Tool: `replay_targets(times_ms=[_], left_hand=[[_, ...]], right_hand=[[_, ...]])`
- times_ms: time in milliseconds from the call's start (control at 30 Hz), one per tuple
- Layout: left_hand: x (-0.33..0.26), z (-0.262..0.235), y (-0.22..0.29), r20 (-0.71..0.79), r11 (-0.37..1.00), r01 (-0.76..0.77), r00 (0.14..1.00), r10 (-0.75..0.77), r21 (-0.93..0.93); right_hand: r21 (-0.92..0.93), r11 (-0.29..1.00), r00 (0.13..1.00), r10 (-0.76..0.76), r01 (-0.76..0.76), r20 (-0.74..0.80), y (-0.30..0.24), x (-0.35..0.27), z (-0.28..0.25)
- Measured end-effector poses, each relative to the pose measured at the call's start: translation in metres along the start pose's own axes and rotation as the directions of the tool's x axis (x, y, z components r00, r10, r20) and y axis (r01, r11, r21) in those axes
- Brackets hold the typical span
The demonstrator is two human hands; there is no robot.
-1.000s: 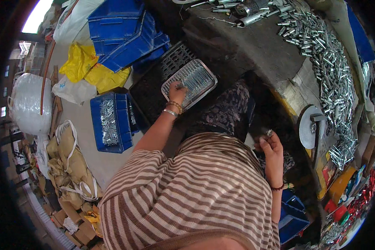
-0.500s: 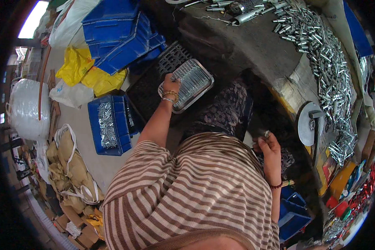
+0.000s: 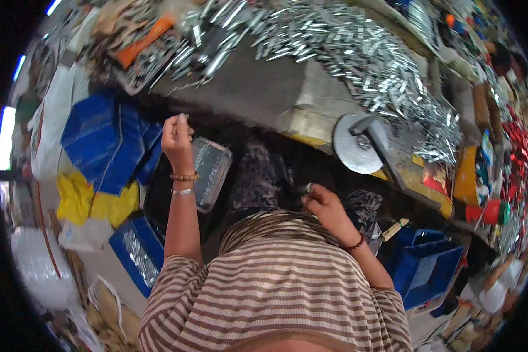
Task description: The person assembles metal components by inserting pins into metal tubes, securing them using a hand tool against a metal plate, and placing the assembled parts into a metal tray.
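My left hand (image 3: 178, 141) is raised beside the far left corner of a shallow metal tray (image 3: 229, 167), fingers curled together. Whatever may be between its fingertips is too small to make out. Thin silvery pins (image 3: 211, 170) lie in the tray, which rests on a dark crate at my left. My right hand (image 3: 324, 204) is over my lap, below the bench edge, with thumb and fingers pinched. A small pale, silvery spot shows at its fingertips, blurred. Ahead of that hand, a round metal disc (image 3: 358, 146) with a dark bar across it stands at the bench edge.
A heap of shiny metal tubes (image 3: 358, 58) covers the back of the bench (image 3: 264, 79). Blue bins (image 3: 102, 138), yellow bags (image 3: 94, 199) and a blue bin of metal parts (image 3: 123, 243) are at left. More blue bins (image 3: 431, 264) stand at right.
My left hand has lifted off the tray and moved away from it toward the bench. My view has swung right, showing more of the bench. The right hand stays pinched over my lap.
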State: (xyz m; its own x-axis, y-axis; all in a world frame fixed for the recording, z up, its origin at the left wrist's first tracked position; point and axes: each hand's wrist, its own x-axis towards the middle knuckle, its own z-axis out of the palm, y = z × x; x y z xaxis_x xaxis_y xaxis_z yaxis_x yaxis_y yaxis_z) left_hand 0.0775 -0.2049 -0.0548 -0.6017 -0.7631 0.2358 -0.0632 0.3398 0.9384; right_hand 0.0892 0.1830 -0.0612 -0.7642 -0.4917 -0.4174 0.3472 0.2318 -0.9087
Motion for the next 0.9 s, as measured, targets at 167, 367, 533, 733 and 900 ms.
replay_targets(times_ms=[167, 367, 533, 733, 900], left_hand=[[-0.013, 0.108, 0.128, 0.494, 0.899, -0.409, 0.755, 0.43, -0.157], [-0.023, 0.21, 0.157, 0.691, 0.805, -0.582, 0.536, 0.486, -0.115], [-0.034, 0.249, 0.149, 0.66, 0.664, -0.746, 0.522, 0.54, 0.047], [-0.033, 0.255, 0.146, 0.641, 0.703, -0.711, 0.542, 0.543, 0.005], [-0.026, 0.216, 0.169, 0.66, 0.785, -0.615, 0.56, 0.502, -0.076]], right_hand=[[0.102, 0.995, 0.999, 0.004, 0.001, -0.052, -0.009, -0.008, -0.006], [0.047, 0.998, 0.999, -0.027, 0.029, -0.043, -0.007, -0.021, -0.02], [0.088, 0.996, 0.996, 0.008, -0.001, -0.087, 0.004, -0.031, -0.025], [0.127, 0.99, 0.997, -0.046, 0.054, -0.064, 0.004, -0.032, -0.029], [-0.116, 0.978, 0.974, -0.187, 0.172, -0.131, -0.056, -0.054, -0.072]])
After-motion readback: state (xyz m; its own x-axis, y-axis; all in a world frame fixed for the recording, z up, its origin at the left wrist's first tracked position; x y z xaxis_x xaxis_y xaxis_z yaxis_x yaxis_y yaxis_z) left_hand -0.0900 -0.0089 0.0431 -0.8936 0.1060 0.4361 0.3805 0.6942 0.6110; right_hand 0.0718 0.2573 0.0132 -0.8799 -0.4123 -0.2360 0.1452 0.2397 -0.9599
